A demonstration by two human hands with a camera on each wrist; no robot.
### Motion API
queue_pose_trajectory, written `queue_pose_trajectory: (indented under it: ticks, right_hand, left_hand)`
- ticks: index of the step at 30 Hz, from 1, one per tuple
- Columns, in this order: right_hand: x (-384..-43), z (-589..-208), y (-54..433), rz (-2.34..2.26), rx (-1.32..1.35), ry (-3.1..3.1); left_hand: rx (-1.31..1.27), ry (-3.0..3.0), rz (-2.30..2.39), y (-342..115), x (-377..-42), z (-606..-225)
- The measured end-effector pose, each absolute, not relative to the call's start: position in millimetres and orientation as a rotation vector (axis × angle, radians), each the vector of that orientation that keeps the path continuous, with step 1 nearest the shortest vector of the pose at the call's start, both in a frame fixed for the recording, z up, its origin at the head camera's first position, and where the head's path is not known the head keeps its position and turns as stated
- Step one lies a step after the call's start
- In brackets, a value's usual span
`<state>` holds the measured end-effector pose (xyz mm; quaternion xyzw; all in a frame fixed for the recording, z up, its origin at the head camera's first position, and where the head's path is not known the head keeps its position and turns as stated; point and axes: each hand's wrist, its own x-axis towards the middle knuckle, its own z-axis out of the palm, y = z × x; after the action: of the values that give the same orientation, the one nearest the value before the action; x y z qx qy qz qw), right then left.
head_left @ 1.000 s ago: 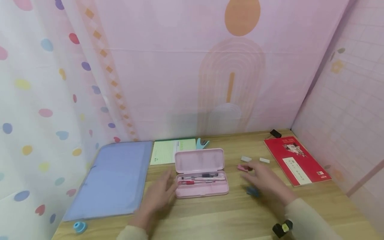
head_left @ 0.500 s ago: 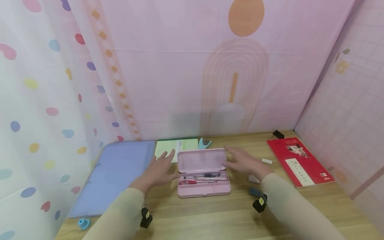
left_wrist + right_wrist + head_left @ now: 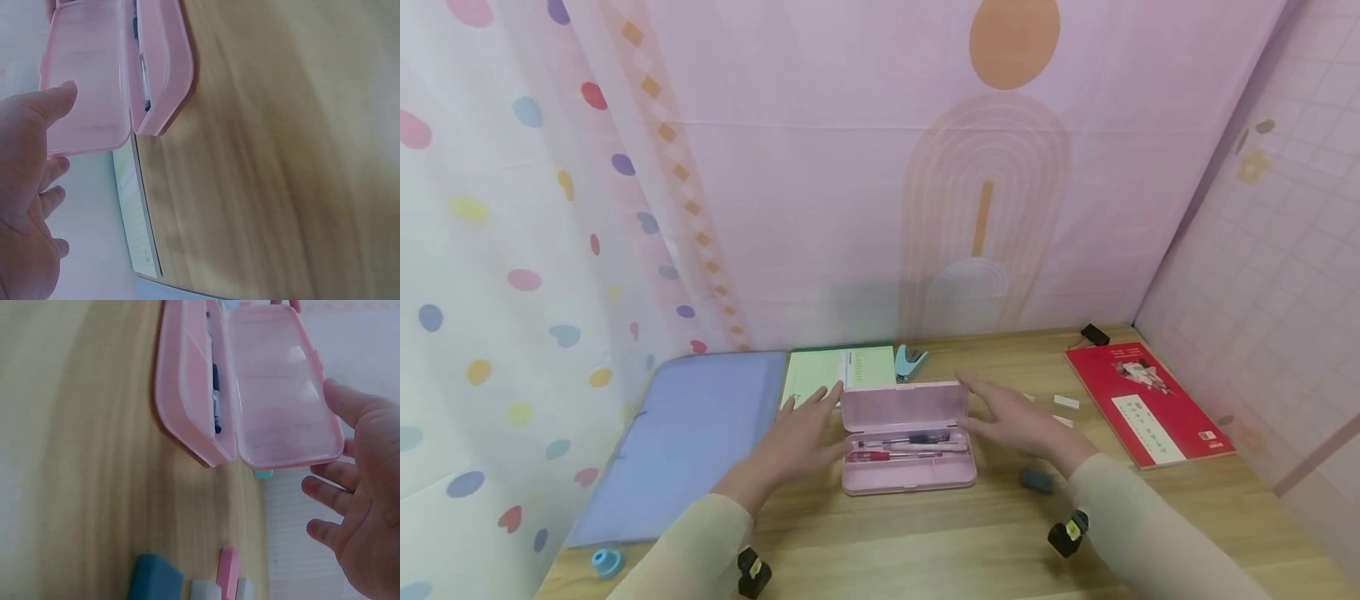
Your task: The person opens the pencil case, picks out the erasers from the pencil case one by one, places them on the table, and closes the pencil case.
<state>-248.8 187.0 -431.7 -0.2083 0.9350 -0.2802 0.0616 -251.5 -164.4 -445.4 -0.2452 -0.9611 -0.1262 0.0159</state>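
Note:
A pink pencil case [image 3: 951,471] lies with its lid [image 3: 904,408] raised and leaning forward. Inside are a red-capped pen [image 3: 871,457], a dark-capped pen [image 3: 928,438] and a pale pink pen between them. My left hand [image 3: 793,437] is at the lid's left end, its fingers spread and fairly straight. In the left wrist view its thumb [image 3: 61,99] overlaps the lid's inner face. At the right end, my right hand [image 3: 1018,419] has its fingers extended at the upper corner; in the right wrist view its thumb [image 3: 344,403] is right at the lid's edge.
A dark blue block [image 3: 1036,481], white blocks [image 3: 1066,402] and a pink block [image 3: 228,572] lie on the right. Behind are a green notepad [image 3: 812,371] and a light-blue stapler [image 3: 908,362]. A blue folder [image 3: 700,442] lies left, a red booklet [image 3: 1150,400] right.
My right hand has moved from the small blocks to the lid's right end, and my left hand forward to its left end. The lid has tipped forward slightly.

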Motion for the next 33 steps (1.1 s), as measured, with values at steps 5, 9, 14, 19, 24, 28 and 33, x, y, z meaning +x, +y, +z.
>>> queue_pose_trajectory:
  ticks: [5,9,14,19,24,28,33]
  right_hand:
    - [-228.0,-435.5,190.5,-0.846,-0.721,2.872]
    - [-213.3,-443.2,190.9,-0.831,-0.846,2.916]
    - [-200.2,-458.9,178.2,-0.852,-0.831,2.952]
    - [-194.7,-482.4,156.7,-0.835,-0.659,3.039]
    - [-193.1,-498.2,140.7,-0.71,-0.519,3.125]
    - [-190.7,-500.7,131.3,-0.674,-0.436,3.096]
    - [-187.6,-501.1,125.8,-0.68,-0.391,3.048]
  left_hand:
    - [-0.829,-2.938,-0.388,-168.4,-231.6,-443.6]
    - [-0.88,-2.936,-0.375,-170.5,-213.1,-445.0]
    - [-0.957,-2.938,-0.28,-164.9,-196.7,-454.8]
    - [-1.013,-2.95,-0.236,-154.4,-185.3,-471.1]
    - [-0.938,-2.986,-0.262,-137.3,-176.4,-482.6]
    - [-0.87,-2.98,-0.261,-125.2,-171.5,-489.7]
    - [-0.82,-3.03,-0.317,-116.1,-165.7,-494.1]
